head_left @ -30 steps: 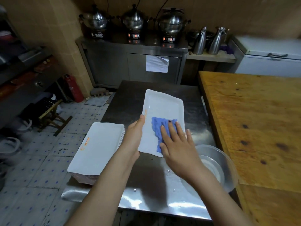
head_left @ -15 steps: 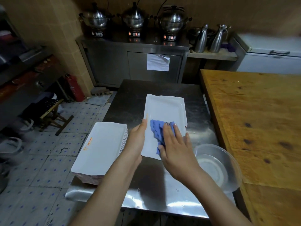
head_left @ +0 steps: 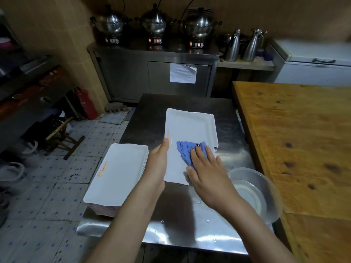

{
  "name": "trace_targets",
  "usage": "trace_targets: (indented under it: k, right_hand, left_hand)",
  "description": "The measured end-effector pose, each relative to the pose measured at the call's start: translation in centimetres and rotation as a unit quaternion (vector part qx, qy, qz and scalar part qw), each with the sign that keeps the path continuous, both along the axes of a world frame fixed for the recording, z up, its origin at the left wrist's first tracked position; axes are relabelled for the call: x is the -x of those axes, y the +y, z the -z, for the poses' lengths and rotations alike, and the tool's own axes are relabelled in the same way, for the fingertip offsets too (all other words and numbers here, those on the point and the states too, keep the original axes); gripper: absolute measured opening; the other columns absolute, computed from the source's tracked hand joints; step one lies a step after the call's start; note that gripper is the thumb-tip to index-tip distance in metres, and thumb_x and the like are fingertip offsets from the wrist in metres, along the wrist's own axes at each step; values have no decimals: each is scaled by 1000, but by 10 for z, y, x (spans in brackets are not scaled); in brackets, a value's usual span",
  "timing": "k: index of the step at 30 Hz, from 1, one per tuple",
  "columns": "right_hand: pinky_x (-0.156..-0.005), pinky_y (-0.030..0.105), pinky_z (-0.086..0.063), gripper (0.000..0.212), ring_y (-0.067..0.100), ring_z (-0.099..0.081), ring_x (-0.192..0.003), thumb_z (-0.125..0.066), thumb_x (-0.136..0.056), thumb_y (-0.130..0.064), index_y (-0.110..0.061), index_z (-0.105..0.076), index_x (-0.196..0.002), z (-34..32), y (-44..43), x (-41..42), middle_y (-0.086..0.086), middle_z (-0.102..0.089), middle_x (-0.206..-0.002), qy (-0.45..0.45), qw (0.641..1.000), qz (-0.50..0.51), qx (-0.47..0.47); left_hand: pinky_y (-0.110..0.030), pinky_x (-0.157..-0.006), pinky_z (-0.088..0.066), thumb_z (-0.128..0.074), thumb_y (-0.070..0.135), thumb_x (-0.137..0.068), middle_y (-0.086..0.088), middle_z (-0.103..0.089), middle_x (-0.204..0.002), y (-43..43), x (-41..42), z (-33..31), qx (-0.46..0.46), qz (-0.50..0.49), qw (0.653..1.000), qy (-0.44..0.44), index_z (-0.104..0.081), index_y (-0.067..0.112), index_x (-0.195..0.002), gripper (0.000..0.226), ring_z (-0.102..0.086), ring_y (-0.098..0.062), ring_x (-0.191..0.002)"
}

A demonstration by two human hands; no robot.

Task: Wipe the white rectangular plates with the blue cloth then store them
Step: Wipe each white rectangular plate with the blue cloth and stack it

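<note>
Plates are seen in two places on the steel surface (head_left: 148,114). One white plate (head_left: 188,130) is held at the middle of the surface, lying on top of a short pile whose edges show at its right side. Its left rim is gripped by the left hand (head_left: 157,164), thumb on top of the rim and the other fingers hidden beneath. A crumpled blue cloth (head_left: 185,151) is pressed flat onto the near right part of this plate by the right hand (head_left: 206,172), whose fingers are spread over the cloth and cover its near part; the hand lies open on the cloth, not closed around it. A second stack (head_left: 115,173) of white plates is set at the left near corner of the surface, just beside the left forearm, with an orange mark on its top plate's left rim. A clear bowl (head_left: 266,186) is placed at the right edge, against a wooden table (head_left: 303,139). Water drops are scattered on the surface near the right wrist.
</note>
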State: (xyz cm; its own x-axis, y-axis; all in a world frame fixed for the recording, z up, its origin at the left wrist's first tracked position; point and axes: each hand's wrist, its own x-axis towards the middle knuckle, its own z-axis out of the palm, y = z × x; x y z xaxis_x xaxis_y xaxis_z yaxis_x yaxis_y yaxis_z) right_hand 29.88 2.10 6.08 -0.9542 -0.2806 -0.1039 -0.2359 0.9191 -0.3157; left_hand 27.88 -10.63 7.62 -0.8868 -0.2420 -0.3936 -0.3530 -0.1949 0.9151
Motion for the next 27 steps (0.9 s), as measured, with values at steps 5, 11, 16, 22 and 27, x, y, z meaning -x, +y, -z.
trace_targets:
  k: [5, 11, 16, 22, 27]
  right_hand:
    - [-110, 30, -17, 41, 18, -17, -144, -25, -103, -22, -11, -46, -136, -13, 5, 22, 1, -30, -154, -13, 978, 90, 187]
    - [-87, 16, -36, 36, 18, -54, -116, -48, -93, -6, -18, -62, -124, -7, 15, 12, -4, -56, -135, 7, 954, 163, 253]
    - [-81, 10, -30, 48, 12, -50, -103, -58, -88, -5, -14, -49, -134, -1, 18, 11, 3, -45, -134, 48, 948, 195, 245]
    - [-45, 18, -31, 24, 13, -36, -53, -65, -81, -11, -6, -47, -66, 11, 25, 18, 1, -43, -58, -4, 952, 216, 216]
    - [-63, 28, -43, 14, 15, -56, -68, -71, -81, -18, -10, -61, -77, 12, 33, 21, 2, -60, -73, -96, 895, 210, 383]
  left_hand:
    - [-30, -69, -54, -39, 40, -99, -1, -71, -86, 13, -6, 9, -25, 32, 999, 0, -64, 23, -92, 30, -68, -20, -75]
    - [-34, -73, -55, -39, 42, -98, -4, -71, -93, 11, -10, 9, -29, 28, 999, -7, -63, 23, -96, 30, -69, -24, -82]
    - [-31, -69, -55, -39, 43, -98, -1, -71, -91, 13, -11, 16, -16, 17, 1000, 4, -64, 25, -87, 32, -69, -21, -82]
    - [-27, -60, -55, -41, 43, -97, 1, -73, -82, 14, -13, 33, -35, -1, 999, 8, -66, 25, -86, 32, -70, -17, -74]
    - [-24, -55, -52, -40, 40, -98, 7, -73, -68, 9, -19, 48, -57, 1, 998, 9, -66, 23, -85, 33, -70, -13, -66]
